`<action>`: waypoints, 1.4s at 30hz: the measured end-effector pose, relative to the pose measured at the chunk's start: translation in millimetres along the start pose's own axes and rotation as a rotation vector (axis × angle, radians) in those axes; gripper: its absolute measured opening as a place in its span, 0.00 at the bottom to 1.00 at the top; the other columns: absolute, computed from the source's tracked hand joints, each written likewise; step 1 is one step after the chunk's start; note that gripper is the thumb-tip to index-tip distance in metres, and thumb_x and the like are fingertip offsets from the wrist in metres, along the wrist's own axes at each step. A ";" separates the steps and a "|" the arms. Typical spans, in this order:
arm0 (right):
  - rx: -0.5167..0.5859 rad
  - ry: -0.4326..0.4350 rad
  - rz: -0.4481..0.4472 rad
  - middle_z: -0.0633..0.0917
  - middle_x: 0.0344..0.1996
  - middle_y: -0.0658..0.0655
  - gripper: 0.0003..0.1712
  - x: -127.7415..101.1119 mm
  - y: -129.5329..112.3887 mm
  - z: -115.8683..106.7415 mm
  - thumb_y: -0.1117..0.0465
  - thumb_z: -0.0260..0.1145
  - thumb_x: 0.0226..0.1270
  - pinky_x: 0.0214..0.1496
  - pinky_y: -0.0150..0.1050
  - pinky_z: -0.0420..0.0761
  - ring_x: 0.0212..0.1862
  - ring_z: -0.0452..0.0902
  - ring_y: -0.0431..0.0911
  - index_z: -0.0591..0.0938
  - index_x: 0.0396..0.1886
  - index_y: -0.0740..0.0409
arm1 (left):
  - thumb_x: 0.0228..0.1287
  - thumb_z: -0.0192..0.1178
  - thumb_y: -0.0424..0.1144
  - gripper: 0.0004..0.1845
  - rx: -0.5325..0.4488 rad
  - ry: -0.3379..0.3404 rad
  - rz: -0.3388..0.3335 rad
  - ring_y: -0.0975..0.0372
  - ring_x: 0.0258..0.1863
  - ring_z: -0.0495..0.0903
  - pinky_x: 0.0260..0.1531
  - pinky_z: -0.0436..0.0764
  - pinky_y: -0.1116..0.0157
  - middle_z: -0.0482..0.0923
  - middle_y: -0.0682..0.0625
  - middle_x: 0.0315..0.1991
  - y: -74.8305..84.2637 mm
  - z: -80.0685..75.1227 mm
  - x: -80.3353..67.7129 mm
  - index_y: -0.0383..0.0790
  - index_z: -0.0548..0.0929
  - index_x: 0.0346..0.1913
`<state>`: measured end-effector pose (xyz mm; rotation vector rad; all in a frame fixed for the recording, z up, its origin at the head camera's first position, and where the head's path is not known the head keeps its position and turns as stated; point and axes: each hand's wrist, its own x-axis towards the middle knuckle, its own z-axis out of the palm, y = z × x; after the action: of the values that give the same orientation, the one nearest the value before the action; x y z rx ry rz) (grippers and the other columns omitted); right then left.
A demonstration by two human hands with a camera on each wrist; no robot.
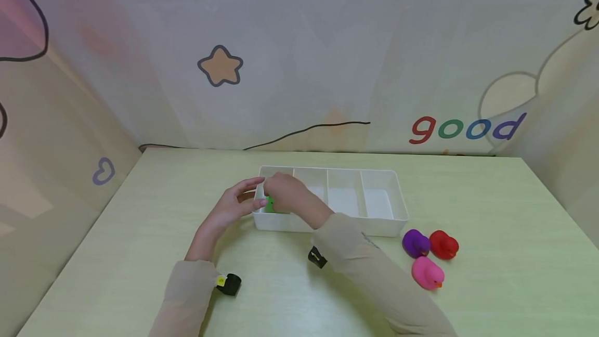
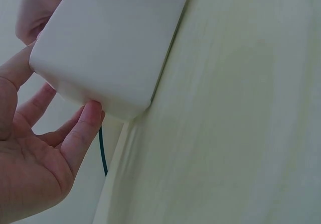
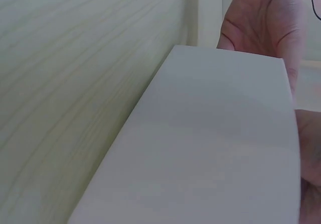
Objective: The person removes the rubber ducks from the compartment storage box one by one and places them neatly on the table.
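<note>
Green duck (image 1: 270, 205) sits low in the leftmost compartment of the white divided tray (image 1: 380, 225), pinched under the curled fingers of my right hand (image 1: 286, 193). My left hand (image 1: 232, 204), fingers straight, presses the tray's end wall at nine o'clock. Purple duck (image 1: 414, 243), red duck (image 1: 443, 244) and pink duck (image 1: 427, 272) cluster on the table (image 1: 491, 274) at four o'clock of the tray.

Left grip (image 1: 232, 203) with relaxed, straight fingers (image 2: 83, 128); right grip (image 1: 286, 193) curled, palm down, forearm reaching across.
</note>
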<state>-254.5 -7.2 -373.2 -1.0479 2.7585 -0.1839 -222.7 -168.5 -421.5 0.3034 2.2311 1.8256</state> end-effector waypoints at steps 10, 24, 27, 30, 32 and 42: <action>0.031 0.028 -0.020 0.80 0.23 0.51 0.07 -6.3 0.3 -5.4 0.71 0.65 0.52 0.28 0.30 0.67 0.26 0.65 0.42 0.84 0.32 0.60 | 0.57 0.63 0.42 0.32 -0.010 0.004 -0.002 0.50 0.63 0.61 0.57 0.66 0.51 0.60 0.45 0.65 -0.5 1.4 0.4 0.46 0.65 0.65; 0.232 0.284 -0.179 0.84 0.39 0.57 0.16 -49.0 22.5 -35.3 0.69 0.68 0.51 0.45 0.34 0.77 0.40 0.79 0.46 0.82 0.42 0.66 | 0.57 0.63 0.44 0.33 0.020 0.027 -0.044 0.49 0.62 0.63 0.56 0.68 0.52 0.61 0.43 0.64 -0.2 1.6 0.6 0.46 0.65 0.65; 0.260 0.326 -0.197 0.84 0.40 0.58 0.16 -57.5 26.8 -39.0 0.68 0.69 0.51 0.46 0.34 0.77 0.42 0.79 0.46 0.82 0.43 0.66 | 0.56 0.63 0.44 0.33 0.013 0.027 -0.055 0.49 0.62 0.63 0.56 0.68 0.52 0.61 0.43 0.64 0.5 2.2 0.3 0.46 0.64 0.65; 0.298 0.358 -0.212 0.84 0.40 0.57 0.16 -65.5 30.9 -40.9 0.67 0.69 0.51 0.46 0.35 0.77 0.43 0.79 0.46 0.82 0.43 0.65 | 0.57 0.63 0.44 0.33 0.009 0.026 -0.055 0.49 0.62 0.63 0.56 0.67 0.52 0.61 0.43 0.64 0.8 2.0 -0.2 0.45 0.64 0.65; 0.327 0.373 -0.216 0.84 0.40 0.57 0.17 -71.5 33.5 -41.5 0.67 0.69 0.51 0.46 0.35 0.78 0.43 0.80 0.46 0.82 0.43 0.65 | 0.57 0.63 0.43 0.33 0.008 0.025 -0.051 0.49 0.62 0.62 0.57 0.67 0.52 0.61 0.42 0.64 0.4 1.9 0.0 0.45 0.64 0.65; 0.505 0.433 -0.225 0.84 0.39 0.59 0.19 -113.1 48.7 -49.1 0.70 0.71 0.47 0.44 0.37 0.79 0.41 0.81 0.47 0.82 0.43 0.68 | 0.55 0.65 0.44 0.34 0.013 0.036 -0.048 0.49 0.63 0.61 0.56 0.67 0.52 0.60 0.43 0.64 -0.7 1.7 0.6 0.47 0.65 0.65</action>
<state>-213.5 106.9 -319.6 -1.2742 2.6832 -1.1940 -222.7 -166.9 -422.6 0.2188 2.2547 1.8067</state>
